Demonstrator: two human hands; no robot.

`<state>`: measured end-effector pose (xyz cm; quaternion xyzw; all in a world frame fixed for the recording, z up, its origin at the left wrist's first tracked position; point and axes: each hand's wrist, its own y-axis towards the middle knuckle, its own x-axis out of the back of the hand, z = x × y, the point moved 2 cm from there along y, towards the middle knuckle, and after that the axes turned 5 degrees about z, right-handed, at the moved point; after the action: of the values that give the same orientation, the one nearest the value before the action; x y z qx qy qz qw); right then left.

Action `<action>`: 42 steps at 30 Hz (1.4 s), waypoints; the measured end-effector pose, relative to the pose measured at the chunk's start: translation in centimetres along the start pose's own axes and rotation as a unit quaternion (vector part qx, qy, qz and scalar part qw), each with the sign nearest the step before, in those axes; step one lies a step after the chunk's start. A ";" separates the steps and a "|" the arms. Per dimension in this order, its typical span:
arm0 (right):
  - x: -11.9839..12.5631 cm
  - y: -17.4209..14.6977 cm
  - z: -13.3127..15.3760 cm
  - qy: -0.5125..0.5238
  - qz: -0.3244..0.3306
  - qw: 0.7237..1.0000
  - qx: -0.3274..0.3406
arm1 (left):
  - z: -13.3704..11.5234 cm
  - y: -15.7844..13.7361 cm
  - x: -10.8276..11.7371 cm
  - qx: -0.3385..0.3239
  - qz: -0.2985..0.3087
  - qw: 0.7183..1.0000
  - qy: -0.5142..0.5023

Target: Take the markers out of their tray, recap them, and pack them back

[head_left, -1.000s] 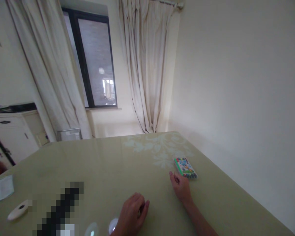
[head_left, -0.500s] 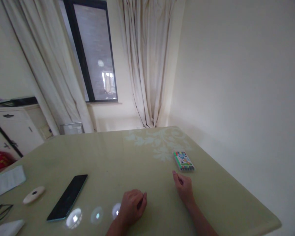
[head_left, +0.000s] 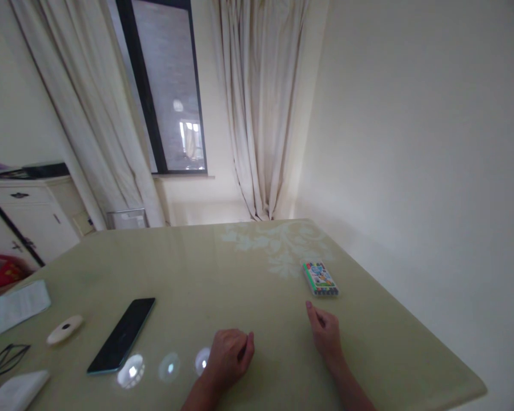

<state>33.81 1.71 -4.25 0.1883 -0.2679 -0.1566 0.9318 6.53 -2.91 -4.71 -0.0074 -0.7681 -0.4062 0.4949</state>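
Observation:
On the green tabletop [head_left: 223, 274] my left hand [head_left: 230, 355] rests in a loose fist, the fingers curled in and the thumb against them. I see nothing in it. Farther right lies my right hand [head_left: 326, 332], also curled closed, with its thumb pointing forward and nothing showing in its grip. Just beyond that thumb, apart from it, is a small clear pack of coloured pens [head_left: 320, 278] with a bright printed label and a green left side. Neither hand touches the pack.
To the left lie a black smartphone [head_left: 122, 335], a cream oval object [head_left: 64, 330], a white face mask [head_left: 21, 307], dark-framed glasses [head_left: 4, 362] and a white object [head_left: 19, 391]. A pale wall [head_left: 411, 171] runs along the table's right side; curtains [head_left: 261, 114] hang behind.
The view has shifted slightly, so the items on the left sit a little higher and further right. Both hands stay closed, and the pack of pens lies where it was on the table.

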 end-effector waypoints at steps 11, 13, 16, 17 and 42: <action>0.6 1.9 -1.5 -0.074 -0.100 0.992 -0.037 | -0.1 0.3 0.2 -0.004 -0.001 1.000 -0.005; 0.9 3.5 -1.9 -0.150 -0.138 0.978 -0.031 | -0.1 0.2 0.2 -0.005 -0.002 1.000 -0.005; 1.2 5.9 -2.8 -0.271 -0.149 0.945 -0.108 | 0.1 0.2 0.0 -0.008 -0.003 1.000 -0.008; 1.1 6.6 -3.1 -0.294 -0.127 0.937 -0.141 | 0.1 0.1 0.0 -0.010 -0.004 1.000 -0.009; -11.8 2.6 4.4 0.136 0.182 0.973 -0.039 | 2.8 3.4 -2.3 0.320 0.120 0.938 0.053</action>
<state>22.34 7.49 -4.83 0.1193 -0.1625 0.0322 0.9789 7.01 2.03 -4.82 0.0809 -0.8233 -0.0763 0.5566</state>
